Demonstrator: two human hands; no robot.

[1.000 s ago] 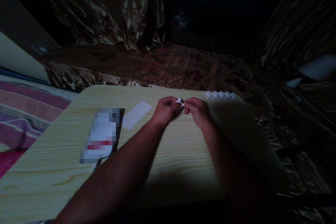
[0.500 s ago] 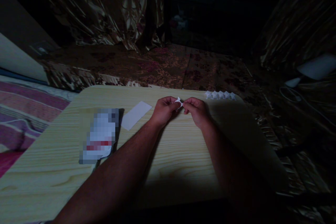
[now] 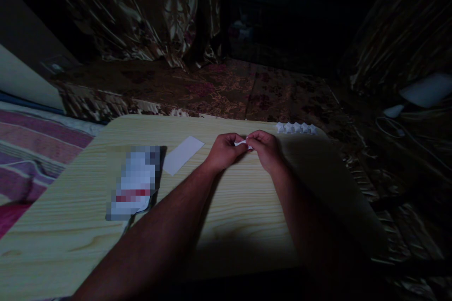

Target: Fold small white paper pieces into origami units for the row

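White paper, a small folded piece (image 3: 240, 143), sits between the two hands just right of the frame's centre, over the far half of the table (image 3: 243, 197). The left hand (image 3: 225, 151) is curled nearly closed, thumb and fingers pinching the piece's left end. The right hand (image 3: 264, 146) is likewise drawn in, its fingertips gripping the other end; the tips almost meet, so the exact fold is hidden. Pinching from both sides probably keeps so slight a thing steady while it is worked.

Five white stars (image 3: 296, 127) stand in a tidy row along the table's far edge, upper right of the hands, likely put there to be clear of the fingers. Left of the hands a flat sheet (image 3: 183, 155) lies slantwise, apparently kept within easy reach. Farther left, a packet (image 3: 136, 178) is masked by coarse blocks; a red band shows on its pale face, but no brand or lettering can be read. The sheet and stars show no writing that I can make out, and the dim light helps little.
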